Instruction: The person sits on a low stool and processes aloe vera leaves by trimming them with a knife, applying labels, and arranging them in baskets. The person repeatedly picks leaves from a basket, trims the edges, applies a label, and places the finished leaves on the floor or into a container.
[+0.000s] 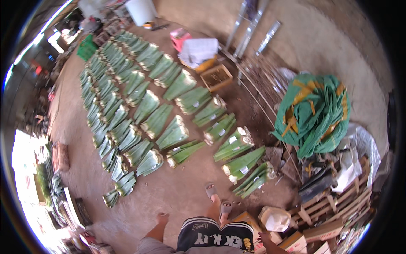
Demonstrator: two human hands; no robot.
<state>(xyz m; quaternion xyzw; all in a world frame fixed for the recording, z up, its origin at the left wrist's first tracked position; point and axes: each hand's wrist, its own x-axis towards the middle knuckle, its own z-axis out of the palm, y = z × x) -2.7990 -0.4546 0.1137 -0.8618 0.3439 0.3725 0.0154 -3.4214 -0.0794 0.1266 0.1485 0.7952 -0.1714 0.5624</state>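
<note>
My left hand (pixel 162 217) hangs low over the bare concrete floor (pixel 149 203), away from the leaves; its finger pose is too small to make out. Fingers apart, my right hand (pixel 264 237) is beside my shorts, over cardboard boxes (pixel 276 236), with nothing visible in it. Before me, fanned bundles of thick green aloe leaves (pixel 174 131) lie in long rows, their pale cut ends showing. Several bear small white labels. The nearest bundle (pixel 255 179) lies just past my sandalled feet (pixel 219 198).
On the right are a large green and yellow sack (pixel 317 114), wooden slat crates (pixel 330 203) and a plastic jug (pixel 275 219). Beyond the rows stand a wooden box (pixel 216 77), a pink stool (pixel 180 38), a green crate (pixel 87 47) and a white bucket (pixel 141 12).
</note>
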